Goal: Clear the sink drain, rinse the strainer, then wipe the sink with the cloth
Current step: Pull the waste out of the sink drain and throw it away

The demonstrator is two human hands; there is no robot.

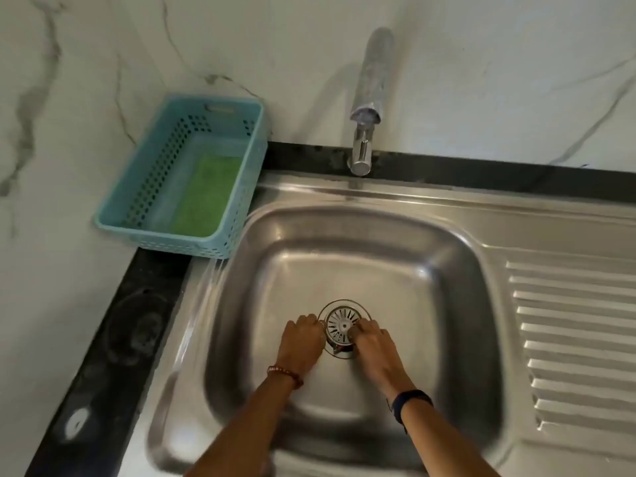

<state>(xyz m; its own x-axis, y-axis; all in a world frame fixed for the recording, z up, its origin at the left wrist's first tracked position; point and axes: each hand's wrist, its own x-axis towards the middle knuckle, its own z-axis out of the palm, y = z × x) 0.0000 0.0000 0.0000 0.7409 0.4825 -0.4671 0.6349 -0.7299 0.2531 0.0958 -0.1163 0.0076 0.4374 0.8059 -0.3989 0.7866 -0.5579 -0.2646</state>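
Observation:
A round slotted metal strainer (340,323) sits tilted in the drain at the middle of the steel sink (413,242), its near edge raised above the drain ring. My left hand (304,342) grips its left rim with curled fingers. My right hand (371,340) grips its right rim. Both forearms reach in from the bottom of the view. A green cloth (206,197) lies flat in the blue perforated basket (137,187) at the sink's far left corner.
A chrome tap (364,125) juts from the marble wall over the back rim, with no water running. A ribbed draining board (578,339) lies to the right. Dark stone counter (120,339) borders the left side.

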